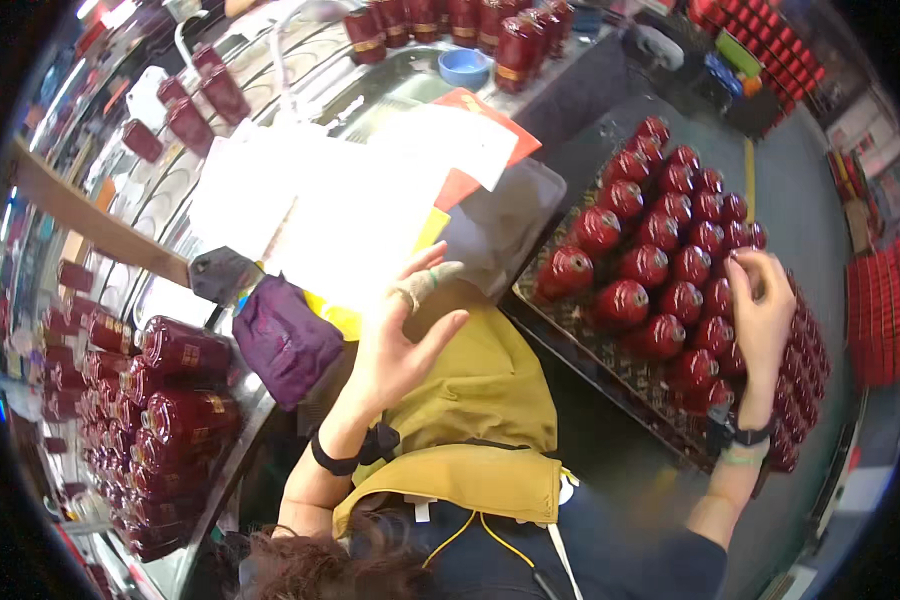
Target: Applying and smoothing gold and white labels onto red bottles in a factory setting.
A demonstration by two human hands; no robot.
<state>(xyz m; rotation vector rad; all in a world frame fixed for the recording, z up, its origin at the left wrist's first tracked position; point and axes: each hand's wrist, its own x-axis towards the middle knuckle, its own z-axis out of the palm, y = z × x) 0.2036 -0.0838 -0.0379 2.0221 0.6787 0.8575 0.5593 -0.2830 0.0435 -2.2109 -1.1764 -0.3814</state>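
Observation:
My right hand (762,312) reaches out over a dark tray (610,375) packed with several upright dark red bottles (660,262). Its fingers curl around the top of one red bottle (738,242) near the tray's right side. My left hand (402,335) hovers open in front of my mustard apron (490,385), fingers spread and holding nothing. One of its fingers is wrapped in pale tape. It is nearest to the white papers (340,205) and a purple cloth bag (285,340).
Several dark red bottles with gold bands (175,400) lie stacked on the metal counter at left. More bottles (470,25) and a blue bowl (463,65) stand at the back. A red folder (515,140) lies under the papers. Red boxes (875,310) are stacked at right.

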